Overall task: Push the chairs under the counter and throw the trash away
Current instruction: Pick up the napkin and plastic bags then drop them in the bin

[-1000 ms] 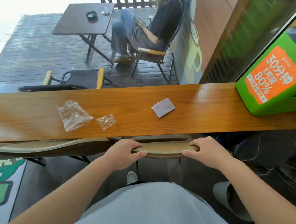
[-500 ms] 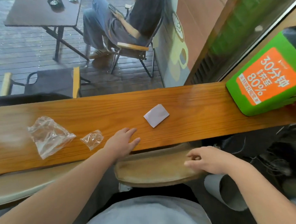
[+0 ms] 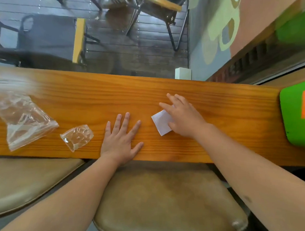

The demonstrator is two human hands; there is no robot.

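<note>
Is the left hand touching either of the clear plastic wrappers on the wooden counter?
No. The left hand lies flat on the bare wooden counter, apart from the small crumpled clear plastic wrapper.

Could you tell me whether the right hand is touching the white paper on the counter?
Touching: the head view shows the right hand lying on the white paper, covering its right part.

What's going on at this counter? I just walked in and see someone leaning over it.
A person is clearing trash off the wooden counter. Their right hand rests on a white folded paper, apparently about to pick it up, while the left hand lies flat and empty on the wood. A large clear plastic bag and a small clear wrapper lie untouched to the left. Two tan chair seats sit partly under the counter's near edge.
</note>
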